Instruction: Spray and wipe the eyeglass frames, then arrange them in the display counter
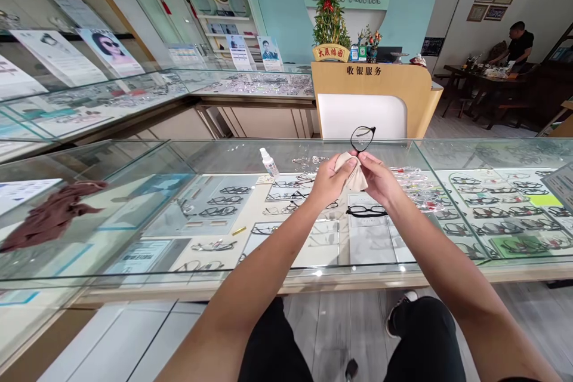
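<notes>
Above the glass counter, my left hand [333, 178] is closed on a beige cleaning cloth [357, 176]. My right hand [378, 178] is closed beside it, gripping a pair of black-framed eyeglasses [363, 138] near the middle. One lens rim stands up above my fingers; the rest of the frame is hidden by the cloth and hands. A white spray bottle [269, 162] stands on the counter to the left of my hands. Below my right hand, another black eyeglass frame [367, 210] lies on the counter.
The glass display counter [286, 274] spans the width before me, with many eyeglasses inside. A crumpled brown cloth [58, 209] lies on its left part. Beyond it stands a wooden cashier desk [371, 80] with plants. A person [519, 45] is at a table at the far right.
</notes>
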A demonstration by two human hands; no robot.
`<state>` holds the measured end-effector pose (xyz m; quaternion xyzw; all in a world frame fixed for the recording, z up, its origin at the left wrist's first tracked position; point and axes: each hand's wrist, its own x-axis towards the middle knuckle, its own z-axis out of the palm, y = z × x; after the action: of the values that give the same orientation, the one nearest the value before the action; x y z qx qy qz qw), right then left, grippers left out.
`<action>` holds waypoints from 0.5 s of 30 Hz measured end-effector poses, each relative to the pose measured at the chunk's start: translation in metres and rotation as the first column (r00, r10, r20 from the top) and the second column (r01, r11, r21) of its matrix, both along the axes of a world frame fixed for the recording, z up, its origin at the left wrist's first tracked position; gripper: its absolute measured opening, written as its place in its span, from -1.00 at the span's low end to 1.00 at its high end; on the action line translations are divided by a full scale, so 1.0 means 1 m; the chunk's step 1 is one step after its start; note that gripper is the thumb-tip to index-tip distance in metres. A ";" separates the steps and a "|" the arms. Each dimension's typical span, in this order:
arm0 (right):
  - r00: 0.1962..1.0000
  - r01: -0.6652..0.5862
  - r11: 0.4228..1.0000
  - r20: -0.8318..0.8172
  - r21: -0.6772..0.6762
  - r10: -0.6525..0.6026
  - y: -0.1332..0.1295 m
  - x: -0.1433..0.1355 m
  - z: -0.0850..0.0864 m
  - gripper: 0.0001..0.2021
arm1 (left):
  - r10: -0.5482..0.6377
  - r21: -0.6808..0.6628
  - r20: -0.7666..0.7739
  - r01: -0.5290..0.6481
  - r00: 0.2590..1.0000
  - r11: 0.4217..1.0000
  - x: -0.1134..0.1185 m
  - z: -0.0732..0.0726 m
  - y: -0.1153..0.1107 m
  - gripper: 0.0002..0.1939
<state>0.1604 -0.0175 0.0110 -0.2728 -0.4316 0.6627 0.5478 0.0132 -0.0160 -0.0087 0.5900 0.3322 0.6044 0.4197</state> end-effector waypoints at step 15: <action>0.986 0.059 0.974 0.138 0.219 -0.090 0.003 0.021 0.014 -0.66 | 0.074 -0.124 0.092 -0.063 0.993 0.990 -0.013 0.003 0.015 -0.20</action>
<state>0.1812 -0.0143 0.0254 -0.2765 -0.5292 0.5693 0.5651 0.0005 -0.0005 -0.0060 0.5218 0.3677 0.6251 0.4492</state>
